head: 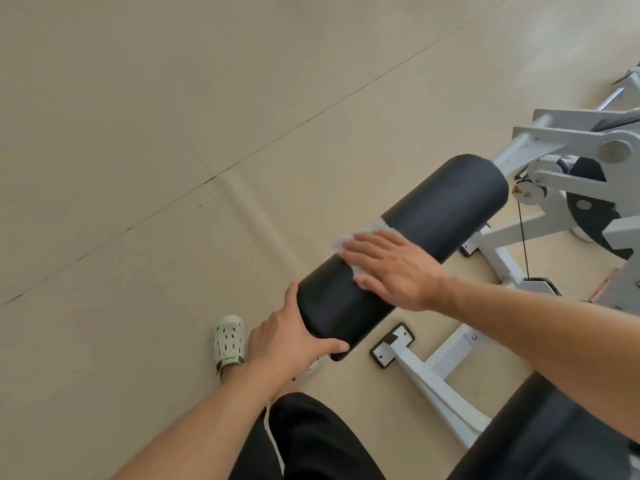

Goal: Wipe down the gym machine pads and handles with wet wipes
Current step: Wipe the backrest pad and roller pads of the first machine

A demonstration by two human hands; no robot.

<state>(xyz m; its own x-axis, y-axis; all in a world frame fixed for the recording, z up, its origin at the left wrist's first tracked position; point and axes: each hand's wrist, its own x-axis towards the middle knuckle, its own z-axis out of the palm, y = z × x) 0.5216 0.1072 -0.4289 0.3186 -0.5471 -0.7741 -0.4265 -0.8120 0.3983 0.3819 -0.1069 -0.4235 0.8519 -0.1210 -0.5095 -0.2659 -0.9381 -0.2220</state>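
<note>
The black roller pad (408, 244) sticks out from the white machine frame (540, 147), and both hands are on it. The right hand (391, 268) lies flat with fingers spread straight, pressing a white wet wipe (349, 239) onto the top of the roller; the wipe shows just beyond its fingertips and under its palm. The left hand (291, 336) cups the near end of the roller, thumb on the side and fingers curled round the end face.

The vinyl-looking skin is probably smooth and slick once damp, over soft foam that gives under pressure. The roller may spin on its axle, so bracing the free end with the left hand is a sensible hold. The wipe is thin and limp and likely to bunch, so a flat palm suits it.
</note>
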